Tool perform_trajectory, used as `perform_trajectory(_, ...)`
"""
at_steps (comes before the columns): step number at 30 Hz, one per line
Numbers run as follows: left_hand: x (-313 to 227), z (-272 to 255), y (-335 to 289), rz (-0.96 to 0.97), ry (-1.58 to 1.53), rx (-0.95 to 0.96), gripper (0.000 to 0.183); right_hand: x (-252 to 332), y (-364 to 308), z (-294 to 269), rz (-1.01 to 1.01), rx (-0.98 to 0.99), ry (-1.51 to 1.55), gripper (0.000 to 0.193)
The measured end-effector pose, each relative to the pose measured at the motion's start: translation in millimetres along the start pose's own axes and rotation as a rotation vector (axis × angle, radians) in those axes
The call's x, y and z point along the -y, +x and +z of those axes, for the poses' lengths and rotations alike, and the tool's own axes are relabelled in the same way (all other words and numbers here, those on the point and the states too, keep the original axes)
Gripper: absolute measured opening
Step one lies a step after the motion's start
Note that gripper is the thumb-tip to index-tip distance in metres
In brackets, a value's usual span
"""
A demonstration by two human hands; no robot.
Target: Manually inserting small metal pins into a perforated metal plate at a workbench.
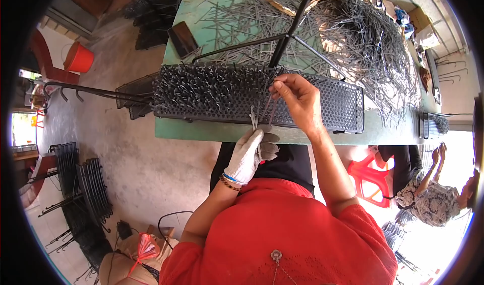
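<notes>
A long black perforated metal rack [343, 106] lies along the near edge of the green table. Thin dark metal strips [201, 91] stand densely in the holes of its left and middle part, while the right part shows bare holes. My left hand [244, 156], in a white and grey work glove, is closed around a few thin metal strips [253, 117] just in front of the rack. Over the rack's middle, my bare right hand [302, 103] pinches a thin strip between thumb and fingers; its lower end is blurred.
Loose strips [363, 43] are heaped behind the rack. A black rod frame [282, 43] rises over it, and hooked rods [96, 91] jut out left. A dark phone-like slab [183, 39] lies on the table. At right sit a red stool [370, 176] and another person [433, 199].
</notes>
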State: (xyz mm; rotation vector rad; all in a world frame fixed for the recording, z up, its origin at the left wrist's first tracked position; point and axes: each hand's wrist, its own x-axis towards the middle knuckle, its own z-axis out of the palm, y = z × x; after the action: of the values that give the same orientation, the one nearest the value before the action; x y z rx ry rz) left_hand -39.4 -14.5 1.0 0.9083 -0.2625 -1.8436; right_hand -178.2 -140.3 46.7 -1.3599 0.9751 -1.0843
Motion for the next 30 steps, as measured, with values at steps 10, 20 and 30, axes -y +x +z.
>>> perform_trajectory(10,4,0,0,-0.081,0.033,0.051,0.031,-4,14,0,-0.298,-0.136,-0.311,0.011)
perform_trajectory(20,5,-4,3,-0.094,0.001,0.056,0.03,-12,18,6,-0.451,-0.172,-0.411,0.011)
perform_trajectory(30,5,-2,2,-0.079,0.008,0.046,0.029,-8,18,1,-0.489,-0.063,-0.438,0.009)
